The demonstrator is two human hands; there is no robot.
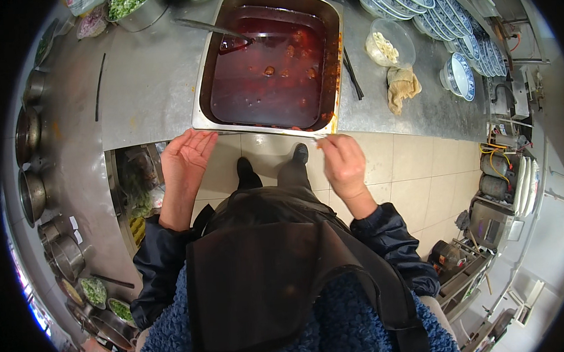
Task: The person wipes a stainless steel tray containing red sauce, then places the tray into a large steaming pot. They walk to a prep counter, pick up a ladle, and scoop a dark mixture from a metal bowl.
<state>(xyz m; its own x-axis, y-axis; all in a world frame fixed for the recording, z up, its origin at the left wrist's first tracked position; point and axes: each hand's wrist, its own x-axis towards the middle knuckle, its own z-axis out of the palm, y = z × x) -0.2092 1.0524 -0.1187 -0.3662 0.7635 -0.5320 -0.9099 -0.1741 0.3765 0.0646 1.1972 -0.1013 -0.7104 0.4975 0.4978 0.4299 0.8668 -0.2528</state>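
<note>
Before me a deep stainless-steel food pan (196,114) sits at the worktop's front edge, holding dark red broth (259,96) with several brown lumps in it. A metal-handled ladle (212,30) leans over the pan's left wall, its bowl partly sunk in the liquid. My left hand (187,163) is palm up at the near left corner, fingers extended and fingertips at the rim. At the near right corner is my right hand (344,166), fingers curled, thumb and fingertips by the rim; whether they pinch something thin there is unclear. Reddish oil stains the pan's right rim.
Right of the pan lie black chopsticks (353,74), a clear plastic bowl with pale pieces (385,48), a tan cloth (402,89) and stacked blue-and-white bowls (445,15). A steel pot of chopped greens (138,14) stands back left. Another black stick (100,87) lies left.
</note>
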